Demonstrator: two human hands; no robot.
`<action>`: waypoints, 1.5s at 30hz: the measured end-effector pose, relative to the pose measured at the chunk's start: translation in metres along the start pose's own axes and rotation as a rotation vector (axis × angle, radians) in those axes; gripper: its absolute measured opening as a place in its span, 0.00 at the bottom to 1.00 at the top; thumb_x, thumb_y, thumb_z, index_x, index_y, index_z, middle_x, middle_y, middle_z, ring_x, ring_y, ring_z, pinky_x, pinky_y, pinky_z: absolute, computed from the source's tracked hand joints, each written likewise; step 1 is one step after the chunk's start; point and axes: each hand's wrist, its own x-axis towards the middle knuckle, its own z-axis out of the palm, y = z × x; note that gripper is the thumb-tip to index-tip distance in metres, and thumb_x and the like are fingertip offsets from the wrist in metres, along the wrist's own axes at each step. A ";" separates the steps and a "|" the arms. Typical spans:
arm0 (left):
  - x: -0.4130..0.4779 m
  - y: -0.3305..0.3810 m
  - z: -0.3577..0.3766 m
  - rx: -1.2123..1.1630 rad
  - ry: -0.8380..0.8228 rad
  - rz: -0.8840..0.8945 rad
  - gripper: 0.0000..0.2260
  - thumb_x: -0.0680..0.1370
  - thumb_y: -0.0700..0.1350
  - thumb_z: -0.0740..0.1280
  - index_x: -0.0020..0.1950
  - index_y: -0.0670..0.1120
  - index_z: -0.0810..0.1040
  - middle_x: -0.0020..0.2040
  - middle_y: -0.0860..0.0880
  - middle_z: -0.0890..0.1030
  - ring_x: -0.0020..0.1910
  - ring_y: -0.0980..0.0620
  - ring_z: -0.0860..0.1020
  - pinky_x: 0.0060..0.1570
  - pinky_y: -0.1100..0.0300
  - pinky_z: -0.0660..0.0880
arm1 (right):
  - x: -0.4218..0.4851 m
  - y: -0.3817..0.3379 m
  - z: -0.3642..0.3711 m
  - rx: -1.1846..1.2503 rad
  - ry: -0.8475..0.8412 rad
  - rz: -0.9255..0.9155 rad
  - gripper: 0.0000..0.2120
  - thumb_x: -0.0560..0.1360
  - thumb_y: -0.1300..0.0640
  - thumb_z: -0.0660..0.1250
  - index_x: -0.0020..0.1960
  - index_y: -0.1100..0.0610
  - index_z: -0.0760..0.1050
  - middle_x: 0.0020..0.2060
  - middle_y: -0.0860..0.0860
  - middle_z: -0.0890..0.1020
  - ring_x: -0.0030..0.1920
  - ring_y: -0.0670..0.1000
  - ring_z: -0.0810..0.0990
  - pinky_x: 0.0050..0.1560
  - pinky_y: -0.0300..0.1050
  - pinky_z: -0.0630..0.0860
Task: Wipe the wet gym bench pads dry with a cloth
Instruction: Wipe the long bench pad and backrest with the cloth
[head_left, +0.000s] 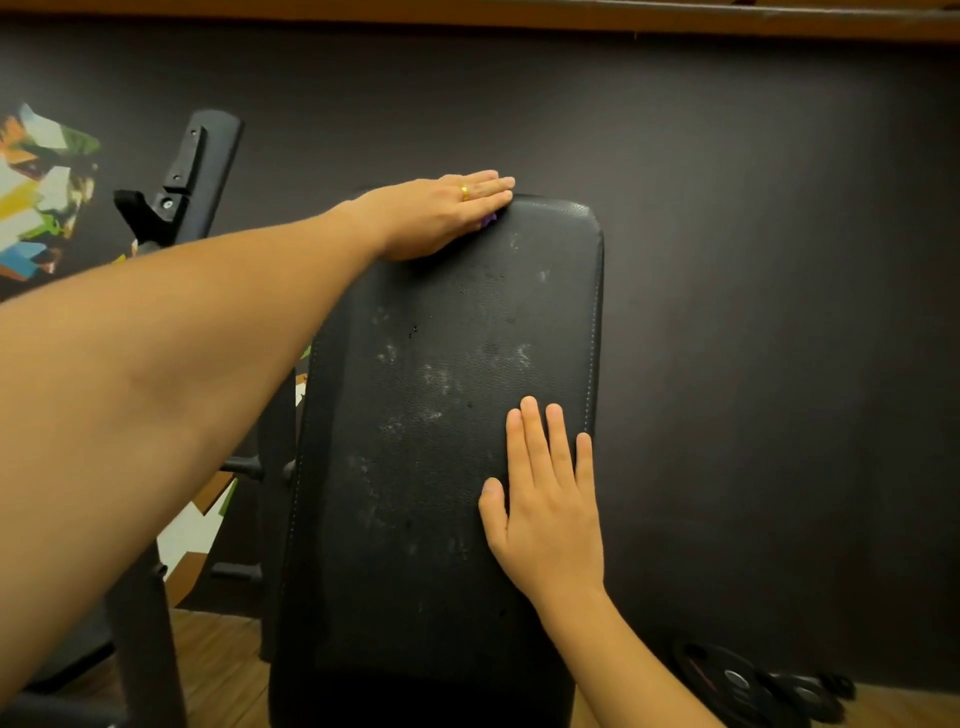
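Cloth (489, 219) (purple sliver) lies under flat left hand (441, 215) atop pad (441, 426)

grainy black leatherette pad (457, 415), prob. damp-smeared

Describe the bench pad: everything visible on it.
The pad is long and black, with a grained, leather-like cover, rounded top corners and pale stitching down its edges. It runs lengthwise away from the camera. Whitish wet smears and small droplets mark its middle. The left hand presses flat on a purple cloth at the top left corner. The right hand rests flat on its lower right.
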 end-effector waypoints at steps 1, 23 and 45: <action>0.000 0.000 -0.001 -0.001 -0.005 0.010 0.26 0.86 0.52 0.43 0.83 0.46 0.49 0.83 0.47 0.52 0.82 0.49 0.51 0.77 0.44 0.59 | 0.000 0.000 0.000 0.006 -0.001 -0.001 0.33 0.82 0.45 0.53 0.82 0.57 0.50 0.82 0.53 0.51 0.82 0.54 0.44 0.80 0.58 0.46; 0.072 0.072 0.004 -0.021 0.075 0.144 0.22 0.88 0.44 0.50 0.82 0.42 0.54 0.83 0.44 0.54 0.82 0.46 0.52 0.79 0.50 0.54 | 0.000 0.002 0.000 0.034 0.007 -0.011 0.33 0.82 0.45 0.54 0.82 0.57 0.50 0.82 0.53 0.51 0.82 0.53 0.44 0.80 0.57 0.45; 0.007 0.028 0.017 -0.162 0.185 -0.318 0.22 0.88 0.47 0.50 0.81 0.41 0.59 0.82 0.45 0.58 0.81 0.43 0.53 0.73 0.37 0.58 | 0.000 0.000 -0.003 0.032 -0.021 -0.004 0.33 0.82 0.45 0.53 0.82 0.58 0.52 0.82 0.53 0.51 0.82 0.54 0.44 0.80 0.58 0.47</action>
